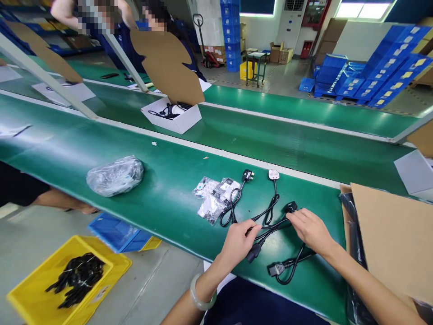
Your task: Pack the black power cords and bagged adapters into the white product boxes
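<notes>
Several black power cords lie on the green work surface in front of me. My left hand [238, 239] is closed on a power cord [270, 230], thumb and fingers pinched together. The fingers of my right hand [311, 230] grip the same bundle by its black plug [290, 207]. Just under my left hand sits a dark connector [256, 251]. A grey-faced connector [276, 269] on a looped cord rests nearer to me. Beyond my hands lie a plug with a pale face [274, 174] and another black plug [248, 175]. Small clear bags of parts [216, 196] are left of them.
A plastic-wrapped item [115, 176] lies farther left. Cardboard [392, 234] stands close by my right arm. Across the pale rail, an open white box [182, 124] holds cords. A yellow bin [111, 275] with black cords stands on the floor. Two people are opposite.
</notes>
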Tool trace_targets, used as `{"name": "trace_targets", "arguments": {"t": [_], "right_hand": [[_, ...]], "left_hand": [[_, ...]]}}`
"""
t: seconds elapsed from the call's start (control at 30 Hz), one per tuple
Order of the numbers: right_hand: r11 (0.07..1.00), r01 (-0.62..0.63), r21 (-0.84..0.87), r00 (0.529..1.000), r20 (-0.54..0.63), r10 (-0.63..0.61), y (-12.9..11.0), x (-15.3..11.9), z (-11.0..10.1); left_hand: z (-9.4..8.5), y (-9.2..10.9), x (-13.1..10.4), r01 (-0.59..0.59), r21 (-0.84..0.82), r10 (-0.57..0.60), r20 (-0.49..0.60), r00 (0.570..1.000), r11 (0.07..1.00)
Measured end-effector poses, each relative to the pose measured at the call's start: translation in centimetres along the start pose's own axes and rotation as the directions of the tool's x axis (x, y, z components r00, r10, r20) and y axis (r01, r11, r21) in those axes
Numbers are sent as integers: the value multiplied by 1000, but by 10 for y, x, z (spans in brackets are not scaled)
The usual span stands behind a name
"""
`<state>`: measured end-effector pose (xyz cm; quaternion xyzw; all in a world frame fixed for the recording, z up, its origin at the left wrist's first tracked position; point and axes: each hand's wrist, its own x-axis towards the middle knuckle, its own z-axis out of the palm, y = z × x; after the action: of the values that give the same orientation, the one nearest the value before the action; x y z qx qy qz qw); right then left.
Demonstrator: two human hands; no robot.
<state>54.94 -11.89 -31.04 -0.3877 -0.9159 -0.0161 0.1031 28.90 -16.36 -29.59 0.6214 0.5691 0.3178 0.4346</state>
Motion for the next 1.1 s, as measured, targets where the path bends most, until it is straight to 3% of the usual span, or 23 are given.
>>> {"name": "trace_targets", "arguments": {"t": [0.07, 0.13, 0.23, 0.27, 0.33, 0.4, 0.43, 0.5, 0.57, 0.63, 0.73, 0.83, 0.97, 1.03, 1.1], "right_hand": [[995, 69, -66, 997, -41, -72, 2, 1, 6], [992, 97, -78, 992, -73, -102, 4, 2, 10], [999, 26, 37, 989, -145, -21, 10, 2, 12], [996, -10, 93, 986, -165, 25, 12, 2, 11], [983, -60, 174, 981, -169, 90, 16, 0, 11], [982, -78, 172, 985, -141, 103, 17, -2, 12], [987, -81, 142, 987, -129, 100, 18, -3, 13], [996, -75, 50, 990, -118, 80, 17, -6, 14], [998, -53, -36, 994, -99, 49, 17, -8, 15], [996, -33, -78, 997, -69, 28, 16, -9, 16], [996, -61, -72, 998, -37, 59, 17, -9, 16], [991, -132, -23, 991, 13, 132, 14, -10, 15], [983, -169, 78, 982, 95, 161, 4, -15, 8], [980, -155, 127, 983, 118, 141, 6, -17, -1], [967, -195, 162, 979, 96, 182, 21, -26, -19]], "left_hand": [[-7, 3, 3, -46, 201, 33, 67, 997, 978], [-14, 3, 6, -35, 197, 7, 138, 990, 980], [-17, -5, 7, 42, -191, 9, 260, 966, 981], [-15, -9, 7, 76, -370, 32, 277, 960, 926], [-6, -17, 5, 133, -668, 58, 256, 965, 732], [4, -22, 2, 164, -796, 38, 228, 973, 583], [7, -23, 1, 172, -794, 22, 227, 974, 583], [9, -20, 1, 155, -644, -9, 224, 975, 750], [5, -14, 2, 88, -317, -30, 181, 983, 944], [0, -7, 3, 9, 55, -17, 153, 988, 998], [2, -1, 2, -48, 425, -39, 195, 980, 904], [21, -2, -3, -97, 619, -30, 192, 981, 779], [60, -10, -6, -233, 743, 159, 171, 972, 628], [73, -15, -2, -268, 770, 193, 190, 963, 580], [79, -23, 3, -282, 750, 170, 225, 960, 599]]}}
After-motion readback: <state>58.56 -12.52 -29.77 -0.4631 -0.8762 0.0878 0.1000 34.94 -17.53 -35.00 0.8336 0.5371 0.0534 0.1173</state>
